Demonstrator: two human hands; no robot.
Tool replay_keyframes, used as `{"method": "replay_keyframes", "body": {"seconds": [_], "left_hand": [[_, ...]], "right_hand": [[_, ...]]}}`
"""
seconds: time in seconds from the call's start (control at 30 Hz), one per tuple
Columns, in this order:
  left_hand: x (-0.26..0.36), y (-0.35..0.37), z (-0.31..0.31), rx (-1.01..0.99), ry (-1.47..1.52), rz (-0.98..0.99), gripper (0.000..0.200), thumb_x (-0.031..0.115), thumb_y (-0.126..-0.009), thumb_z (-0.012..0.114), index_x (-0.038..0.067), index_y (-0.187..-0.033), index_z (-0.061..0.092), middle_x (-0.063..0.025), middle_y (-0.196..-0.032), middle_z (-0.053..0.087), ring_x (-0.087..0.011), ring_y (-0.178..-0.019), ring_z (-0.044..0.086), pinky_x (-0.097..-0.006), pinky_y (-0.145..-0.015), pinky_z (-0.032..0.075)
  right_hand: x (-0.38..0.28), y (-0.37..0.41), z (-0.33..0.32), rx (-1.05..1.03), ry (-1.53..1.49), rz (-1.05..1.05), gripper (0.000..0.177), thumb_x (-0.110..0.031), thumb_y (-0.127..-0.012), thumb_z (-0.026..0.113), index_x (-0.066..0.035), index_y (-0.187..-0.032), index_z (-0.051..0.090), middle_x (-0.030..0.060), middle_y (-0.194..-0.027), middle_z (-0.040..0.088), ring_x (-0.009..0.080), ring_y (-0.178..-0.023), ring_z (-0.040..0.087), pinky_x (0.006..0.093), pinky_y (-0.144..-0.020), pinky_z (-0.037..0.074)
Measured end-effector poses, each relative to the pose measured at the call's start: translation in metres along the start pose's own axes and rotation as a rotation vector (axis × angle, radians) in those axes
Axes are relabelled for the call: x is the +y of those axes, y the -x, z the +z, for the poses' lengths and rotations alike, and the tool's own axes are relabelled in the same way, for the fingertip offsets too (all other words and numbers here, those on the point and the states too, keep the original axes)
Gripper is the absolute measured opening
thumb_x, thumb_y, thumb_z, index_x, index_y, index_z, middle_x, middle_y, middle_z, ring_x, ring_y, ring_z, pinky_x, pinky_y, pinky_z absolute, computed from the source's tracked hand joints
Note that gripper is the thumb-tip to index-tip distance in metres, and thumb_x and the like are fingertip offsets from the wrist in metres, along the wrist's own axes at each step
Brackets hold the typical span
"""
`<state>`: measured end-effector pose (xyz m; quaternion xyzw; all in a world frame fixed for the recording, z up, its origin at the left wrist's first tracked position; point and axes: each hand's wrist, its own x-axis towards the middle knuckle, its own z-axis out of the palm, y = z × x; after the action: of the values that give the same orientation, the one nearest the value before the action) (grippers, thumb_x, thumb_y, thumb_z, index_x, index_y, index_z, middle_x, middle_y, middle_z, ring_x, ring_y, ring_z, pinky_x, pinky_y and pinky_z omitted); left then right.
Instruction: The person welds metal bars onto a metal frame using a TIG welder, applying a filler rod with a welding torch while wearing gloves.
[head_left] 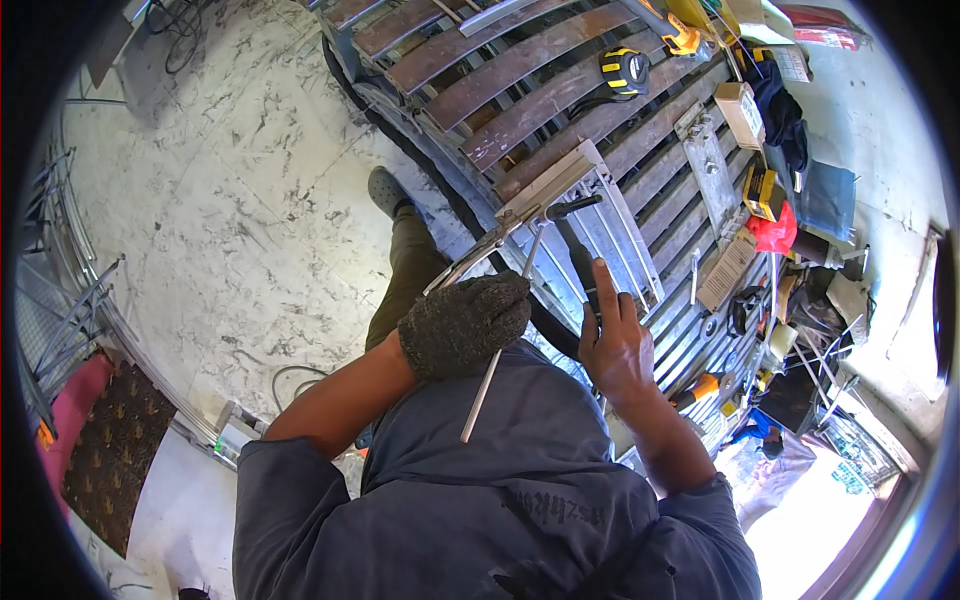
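Observation:
My left hand, in a dark knit glove, is closed around a thin metal rod. The rod slants from below the glove up toward the torch head. Bare, my right hand grips a black welding torch by its handle, index finger stretched along it. The torch head lies over the end of a metal bar at the bench edge. Beneath the torch is a pale, flat metal piece with long grooves.
A slatted metal bench spans the upper right. On it sit a yellow-black tape measure, an orange-handled tool, a drilled metal plate and small boxes. Metal tubing lies at left on the marbled floor.

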<state>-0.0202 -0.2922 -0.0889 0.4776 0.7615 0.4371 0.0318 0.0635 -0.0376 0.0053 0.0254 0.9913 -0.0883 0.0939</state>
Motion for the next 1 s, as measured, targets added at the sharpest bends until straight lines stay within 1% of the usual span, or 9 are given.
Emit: {"method": "replay_keyframes", "body": {"seconds": [0.17, 0.27, 0.37, 0.53, 0.57, 0.6, 0.73, 0.83, 1.0], "left_hand": [[-0.001, 0.002, 0.008, -0.06, 0.001, -0.034, 0.027, 0.017, -0.092, 0.07, 0.008, -0.116, 0.078, -0.0147, -0.14, 0.071, -0.031, -0.132, 0.07, -0.0602, -0.127, 0.046], [-0.003, 0.005, 0.009, -0.06, -0.183, 0.024, 0.033, 0.03, -0.098, 0.069, 0.022, -0.129, 0.075, -0.0042, -0.143, 0.07, -0.0177, -0.121, 0.07, -0.0402, -0.098, 0.059], [-0.003, 0.005, 0.01, -0.004, -0.149, 0.039, 0.035, 0.029, -0.098, 0.07, 0.02, -0.131, 0.075, -0.0062, -0.145, 0.069, -0.0191, -0.124, 0.069, -0.0384, -0.098, 0.058], [-0.001, 0.0, 0.003, -0.006, -0.108, 0.068, 0.037, 0.025, -0.096, 0.071, 0.011, -0.129, 0.073, -0.0151, -0.142, 0.069, -0.0296, -0.131, 0.069, -0.0425, -0.102, 0.06], [0.0, -0.002, 0.0, -0.008, -0.072, 0.063, 0.037, 0.025, -0.095, 0.071, 0.009, -0.129, 0.073, -0.017, -0.141, 0.069, -0.0318, -0.133, 0.068, -0.0436, -0.103, 0.06], [-0.001, -0.001, -0.003, 0.008, -0.046, 0.077, 0.038, 0.023, -0.093, 0.071, 0.005, -0.127, 0.073, -0.0215, -0.14, 0.069, -0.0367, -0.135, 0.067, -0.046, -0.105, 0.061], [-0.002, 0.003, -0.01, -0.015, 0.008, 0.074, 0.038, 0.019, -0.09, 0.072, 0.005, -0.124, 0.075, -0.0229, -0.143, 0.068, -0.0373, -0.134, 0.069, -0.0463, -0.103, 0.062], [-0.005, 0.004, -0.01, -0.023, 0.053, 0.061, 0.038, 0.018, -0.088, 0.072, 0.005, -0.124, 0.076, -0.0233, -0.145, 0.068, -0.0381, -0.134, 0.069, -0.0469, -0.104, 0.061], [-0.007, -0.003, -0.011, -0.053, 0.119, -0.029, 0.041, 0.015, -0.087, 0.073, 0.007, -0.126, 0.077, -0.0223, -0.147, 0.068, -0.0375, -0.136, 0.069, -0.0473, -0.106, 0.061]], "right_hand": [[0.008, 0.002, 0.007, 0.007, 0.028, -0.026, 0.076, -0.006, -0.1, 0.073, -0.011, -0.17, 0.043, 0.0174, -0.094, 0.061, 0.0314, -0.059, 0.068, 0.0428, -0.051, 0.062], [0.01, 0.003, 0.008, -0.001, 0.017, -0.022, 0.075, -0.007, -0.1, 0.073, -0.011, -0.169, 0.044, 0.0179, -0.095, 0.062, 0.0319, -0.059, 0.068, 0.0435, -0.051, 0.062], [0.01, 0.002, 0.007, 0.009, 0.015, -0.026, 0.074, -0.007, -0.1, 0.073, -0.012, -0.168, 0.045, 0.0188, -0.095, 0.064, 0.0326, -0.061, 0.07, 0.0444, -0.052, 0.062], [0.01, 0.002, 0.006, 0.015, 0.008, -0.012, 0.075, -0.008, -0.099, 0.074, -0.013, -0.168, 0.047, 0.0205, -0.095, 0.067, 0.0356, -0.066, 0.073, 0.0466, -0.055, 0.063], [0.01, 0.001, 0.003, 0.02, -0.007, -0.015, 0.078, -0.006, -0.097, 0.076, -0.007, -0.168, 0.044, 0.0216, -0.096, 0.069, 0.0372, -0.067, 0.073, 0.0468, -0.056, 0.063], [0.012, 0.003, 0.002, 0.058, -0.047, -0.013, 0.08, -0.004, -0.095, 0.076, -0.003, -0.168, 0.042, 0.0234, -0.1, 0.07, 0.0379, -0.07, 0.074, 0.0465, -0.058, 0.063], [0.021, 0.004, -0.007, 0.213, -0.098, -0.11, 0.086, 0.004, -0.092, 0.076, 0.007, -0.167, 0.035, 0.0295, -0.113, 0.073, 0.0386, -0.082, 0.078, 0.0452, -0.063, 0.066], [0.027, 0.013, -0.017, 0.122, -0.162, -0.024, 0.077, 0.007, -0.096, 0.073, 0.014, -0.164, 0.036, 0.0428, -0.14, 0.065, 0.0513, -0.117, 0.076, 0.0461, -0.089, 0.067], [0.038, 0.014, -0.017, 0.124, -0.181, 0.031, 0.076, 0.006, -0.097, 0.072, 0.016, -0.163, 0.035, 0.0454, -0.141, 0.063, 0.0504, -0.115, 0.077, 0.0477, -0.09, 0.066]]}}
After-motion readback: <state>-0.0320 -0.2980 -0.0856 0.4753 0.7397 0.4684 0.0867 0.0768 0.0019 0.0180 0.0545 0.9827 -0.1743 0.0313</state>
